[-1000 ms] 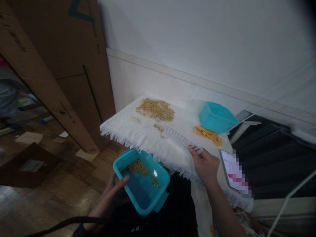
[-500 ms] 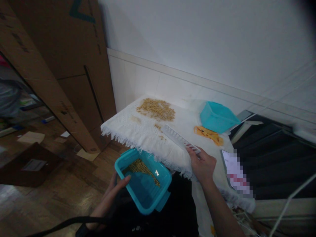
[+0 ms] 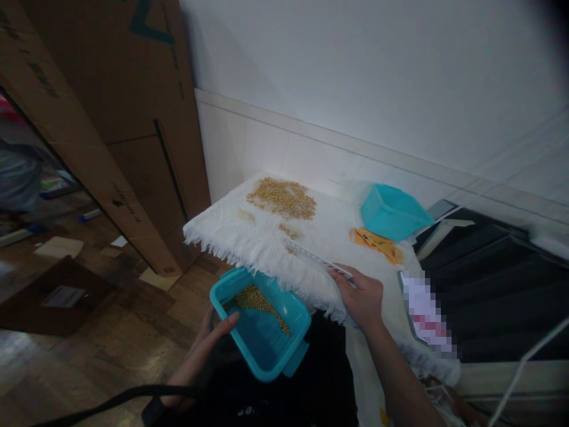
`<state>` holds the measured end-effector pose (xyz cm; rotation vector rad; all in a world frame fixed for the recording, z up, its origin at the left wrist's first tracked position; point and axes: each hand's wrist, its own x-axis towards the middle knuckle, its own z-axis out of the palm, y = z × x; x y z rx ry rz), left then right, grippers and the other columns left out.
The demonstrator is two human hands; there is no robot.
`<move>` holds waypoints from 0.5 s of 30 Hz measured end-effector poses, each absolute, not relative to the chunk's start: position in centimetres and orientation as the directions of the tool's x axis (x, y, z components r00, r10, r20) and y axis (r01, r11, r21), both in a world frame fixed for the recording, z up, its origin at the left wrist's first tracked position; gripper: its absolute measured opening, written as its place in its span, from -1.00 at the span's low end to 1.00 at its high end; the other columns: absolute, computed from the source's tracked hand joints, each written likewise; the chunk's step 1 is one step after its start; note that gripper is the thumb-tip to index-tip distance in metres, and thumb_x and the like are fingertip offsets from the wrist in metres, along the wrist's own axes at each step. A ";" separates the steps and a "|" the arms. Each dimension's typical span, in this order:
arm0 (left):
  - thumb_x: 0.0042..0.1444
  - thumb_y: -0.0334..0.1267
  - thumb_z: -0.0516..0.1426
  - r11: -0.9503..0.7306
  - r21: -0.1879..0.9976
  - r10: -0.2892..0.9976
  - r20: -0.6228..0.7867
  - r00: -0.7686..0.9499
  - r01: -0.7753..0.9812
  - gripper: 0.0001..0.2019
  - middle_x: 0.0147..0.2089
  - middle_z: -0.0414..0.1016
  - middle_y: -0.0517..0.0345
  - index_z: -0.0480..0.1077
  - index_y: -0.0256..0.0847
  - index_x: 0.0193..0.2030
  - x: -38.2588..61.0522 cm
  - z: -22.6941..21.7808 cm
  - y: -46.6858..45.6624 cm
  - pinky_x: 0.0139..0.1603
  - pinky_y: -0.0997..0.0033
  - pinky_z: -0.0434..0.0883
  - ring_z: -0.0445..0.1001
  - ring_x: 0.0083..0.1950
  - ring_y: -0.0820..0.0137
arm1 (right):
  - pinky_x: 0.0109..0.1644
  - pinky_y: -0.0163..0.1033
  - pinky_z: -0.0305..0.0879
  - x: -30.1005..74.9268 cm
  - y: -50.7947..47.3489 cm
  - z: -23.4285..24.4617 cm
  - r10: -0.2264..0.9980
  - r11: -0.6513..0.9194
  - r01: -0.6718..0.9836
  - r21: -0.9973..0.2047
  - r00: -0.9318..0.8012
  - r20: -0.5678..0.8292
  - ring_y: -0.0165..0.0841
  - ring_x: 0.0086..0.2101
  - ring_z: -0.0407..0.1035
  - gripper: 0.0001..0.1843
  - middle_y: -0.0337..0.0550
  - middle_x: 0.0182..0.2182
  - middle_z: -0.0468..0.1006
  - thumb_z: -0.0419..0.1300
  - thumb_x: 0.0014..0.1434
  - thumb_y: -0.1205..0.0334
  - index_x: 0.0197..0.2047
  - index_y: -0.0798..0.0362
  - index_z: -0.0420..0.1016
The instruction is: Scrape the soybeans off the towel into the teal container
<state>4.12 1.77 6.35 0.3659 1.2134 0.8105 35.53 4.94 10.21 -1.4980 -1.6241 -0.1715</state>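
Observation:
My left hand (image 3: pixel 217 332) grips the near-left rim of a turquoise plastic container (image 3: pixel 262 356), thumb over the edge. The container is tilted below the fringed table edge, with soybeans (image 3: pixel 255 298) gathered along its far side. In my right hand (image 3: pixel 360 296) is a long white plastic strip (image 3: pixel 317 258), perhaps a ribbed tray, seen nearly edge-on. Its far end is beside a few loose soybeans (image 3: pixel 290 232) on the white cloth (image 3: pixel 231 228). A larger spread of soybeans (image 3: pixel 282 198) lies farther back on the cloth.
A second turquoise container (image 3: pixel 393 212) stands at the back right, with a yellow-orange cloth (image 3: pixel 377 244) before it. A phone (image 3: pixel 427 314) with a blurred screen lies at the right edge. Tall cardboard boxes (image 3: pixel 133 136) stand left; a white wall rises behind.
My right hand has moved slightly left and toward me, and the white strip has turned from showing its ribbed face to nearly edge-on. The held container has barely shifted.

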 end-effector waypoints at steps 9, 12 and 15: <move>-0.01 0.05 0.44 0.662 0.671 0.737 -0.665 0.126 -0.333 0.00 0.36 0.45 -0.22 0.00 0.19 0.48 4.3 6.7 2.6 0.11 -0.14 0.57 0.67 0.09 -0.07 | -0.11 -0.31 0.60 33.2 1.4 9.5 0.727 0.443 0.844 -0.303 -0.141 0.672 -0.33 -0.22 0.68 -0.67 -0.25 -0.13 0.74 0.12 0.32 0.28 -0.04 -0.10 0.72; -0.02 0.04 0.45 0.664 0.671 0.737 -0.663 0.133 -0.330 0.02 0.36 0.45 -0.25 0.00 0.18 0.49 4.0 6.8 2.7 0.11 -0.15 0.57 0.69 0.06 -0.08 | -0.09 -0.30 0.60 32.6 0.3 9.3 0.720 0.470 0.829 -0.301 -0.164 0.674 -0.33 -0.21 0.68 -0.66 -0.25 -0.13 0.74 0.12 0.30 0.30 -0.05 -0.12 0.72; -0.03 0.00 0.46 0.667 0.666 0.734 -0.664 0.141 -0.335 0.03 0.37 0.45 -0.26 0.00 0.18 0.50 3.9 6.7 2.7 0.10 -0.16 0.57 0.69 0.06 -0.09 | -0.16 -0.30 0.59 32.7 0.3 9.6 0.733 0.432 0.843 -0.322 -0.120 0.669 -0.31 -0.28 0.68 -0.70 -0.25 -0.17 0.75 0.14 0.32 0.23 -0.08 -0.15 0.74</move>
